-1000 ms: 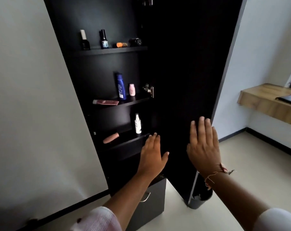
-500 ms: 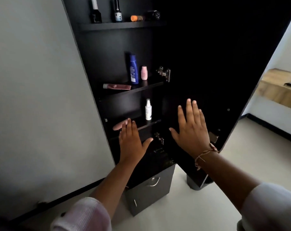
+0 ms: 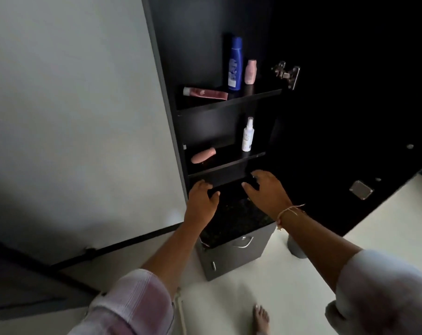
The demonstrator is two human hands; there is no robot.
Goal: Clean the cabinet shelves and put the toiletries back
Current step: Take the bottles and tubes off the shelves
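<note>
The black cabinet stands open with two shelves in view. A blue bottle [image 3: 236, 64] and a small pink bottle [image 3: 250, 72] stand on the upper shelf [image 3: 229, 102], and a red-pink tube [image 3: 205, 93] lies at its left. On the lower shelf [image 3: 226, 165] a white spray bottle [image 3: 248, 135] stands and a pink tube [image 3: 203, 155] lies. My left hand [image 3: 201, 201] and my right hand [image 3: 265, 192] reach into the dark space under that shelf. Their fingers are bent and apart, nothing shows in them, and the fingertips fade into shadow.
The cabinet door [image 3: 350, 117] hangs open to the right, its metal hinge [image 3: 287, 73] by the upper shelf. Below my hands is a grey drawer unit [image 3: 236, 252] with a dark speckled top [image 3: 234, 218]. A white wall is at left; my bare foot [image 3: 260, 320] is on the pale floor.
Both hands dropped from flat in front of the shelves and door into the space under the lower shelf, fingers now curled. My view tilted down, and the top shelf left the frame.
</note>
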